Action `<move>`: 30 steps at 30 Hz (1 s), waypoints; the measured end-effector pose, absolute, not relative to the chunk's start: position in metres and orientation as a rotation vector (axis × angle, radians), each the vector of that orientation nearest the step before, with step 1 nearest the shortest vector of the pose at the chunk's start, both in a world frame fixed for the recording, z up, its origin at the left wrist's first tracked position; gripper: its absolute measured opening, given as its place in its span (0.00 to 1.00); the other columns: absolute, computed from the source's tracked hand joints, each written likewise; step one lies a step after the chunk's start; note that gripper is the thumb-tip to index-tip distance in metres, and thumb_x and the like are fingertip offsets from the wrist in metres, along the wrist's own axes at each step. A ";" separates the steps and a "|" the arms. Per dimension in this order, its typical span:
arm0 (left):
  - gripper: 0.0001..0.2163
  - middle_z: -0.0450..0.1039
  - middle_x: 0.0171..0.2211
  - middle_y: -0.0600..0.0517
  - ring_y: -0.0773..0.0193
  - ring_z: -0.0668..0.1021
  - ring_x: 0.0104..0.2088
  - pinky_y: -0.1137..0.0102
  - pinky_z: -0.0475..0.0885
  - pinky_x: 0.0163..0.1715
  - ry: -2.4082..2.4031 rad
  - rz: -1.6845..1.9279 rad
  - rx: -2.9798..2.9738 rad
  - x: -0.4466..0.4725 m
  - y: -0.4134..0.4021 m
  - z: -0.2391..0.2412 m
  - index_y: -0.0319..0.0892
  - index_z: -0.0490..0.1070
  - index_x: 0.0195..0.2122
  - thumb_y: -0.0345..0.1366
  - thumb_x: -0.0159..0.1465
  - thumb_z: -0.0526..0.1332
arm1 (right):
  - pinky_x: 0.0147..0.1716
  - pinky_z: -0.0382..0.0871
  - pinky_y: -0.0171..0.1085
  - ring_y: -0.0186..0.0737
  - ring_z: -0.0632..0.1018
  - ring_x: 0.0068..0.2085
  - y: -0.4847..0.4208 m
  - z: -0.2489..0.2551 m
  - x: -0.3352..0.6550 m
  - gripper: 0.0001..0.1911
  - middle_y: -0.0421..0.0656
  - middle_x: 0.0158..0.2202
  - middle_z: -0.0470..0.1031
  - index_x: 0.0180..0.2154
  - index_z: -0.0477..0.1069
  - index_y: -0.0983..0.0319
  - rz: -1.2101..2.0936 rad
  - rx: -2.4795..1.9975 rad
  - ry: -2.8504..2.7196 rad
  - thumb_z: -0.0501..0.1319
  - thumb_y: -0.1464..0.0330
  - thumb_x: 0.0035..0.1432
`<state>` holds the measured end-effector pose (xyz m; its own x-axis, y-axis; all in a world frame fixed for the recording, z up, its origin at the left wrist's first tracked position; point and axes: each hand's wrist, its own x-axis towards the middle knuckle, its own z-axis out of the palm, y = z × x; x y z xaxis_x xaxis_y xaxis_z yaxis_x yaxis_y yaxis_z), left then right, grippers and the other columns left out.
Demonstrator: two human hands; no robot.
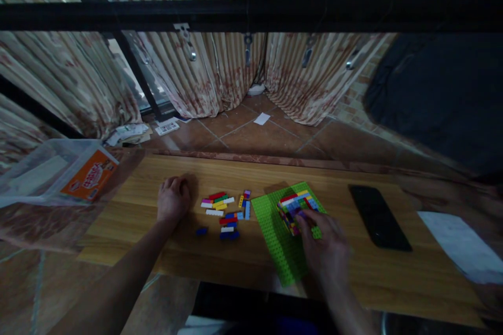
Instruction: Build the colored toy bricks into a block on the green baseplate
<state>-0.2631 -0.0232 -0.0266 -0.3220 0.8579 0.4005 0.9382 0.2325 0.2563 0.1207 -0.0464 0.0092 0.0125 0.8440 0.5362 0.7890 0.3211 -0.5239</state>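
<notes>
Now, R hand (pixel 327 241): fingers bent, thumb + fingertips at near side of brick build; can't tell if a brick's pinched betw. them.
L hand (pixel 174 201): on table, fingers loosely curled, L of loose bricks; can't tell if anything's inside.
Brick build (pixel 295 204): multicol., on upper part of green baseplate, partly hidden by R hand.
Green baseplate (pixel 270 225): flat on table, set at an angle, near edge close to table's front.
Loose bricks (pixel 214 213): betw. L hand & baseplate; red, yellow, white, green, blue etc., mostly in clusters.
Dark blue brick (pixel 201 231): apart from the rest, nearer the person.
Table (pixel 129 209): wood-grain top.
Black phone-like slab (pixel 378 217): R of baseplate, flat.
White sheet (pixel 463 243): far R, beyond slab.
Clear box (pixel 37 178): off table's L end, orange label (pixel 89 174) on side.
Bkgd: striped curtains (pixel 220 73), black bar (pixel 251 14) across, tiled floor (pixel 231 138).
</notes>
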 end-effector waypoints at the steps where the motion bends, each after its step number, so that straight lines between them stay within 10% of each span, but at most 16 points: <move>1: 0.13 0.73 0.42 0.40 0.49 0.73 0.45 0.55 0.68 0.49 -2.322 -0.680 -1.718 -0.263 -0.023 -0.026 0.40 0.73 0.40 0.35 0.62 0.50 | 0.41 0.69 0.45 0.46 0.76 0.38 -0.045 0.008 0.119 0.13 0.47 0.36 0.80 0.38 0.76 0.61 0.041 -1.475 -1.771 0.59 0.58 0.63; 30: 0.13 0.73 0.43 0.40 0.49 0.73 0.45 0.55 0.68 0.49 -2.315 -0.654 -1.711 -0.265 -0.023 -0.028 0.39 0.72 0.40 0.35 0.62 0.50 | 0.42 0.64 0.45 0.47 0.74 0.40 -0.038 0.009 0.124 0.15 0.48 0.37 0.78 0.38 0.76 0.61 -0.118 -1.533 -1.694 0.59 0.57 0.63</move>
<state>-0.2650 -0.0228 -0.0284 -0.3165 0.8590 0.4023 0.9426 0.2371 0.2353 0.1238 -0.0376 0.0094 0.0871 0.7834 0.6153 0.8613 0.2512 -0.4417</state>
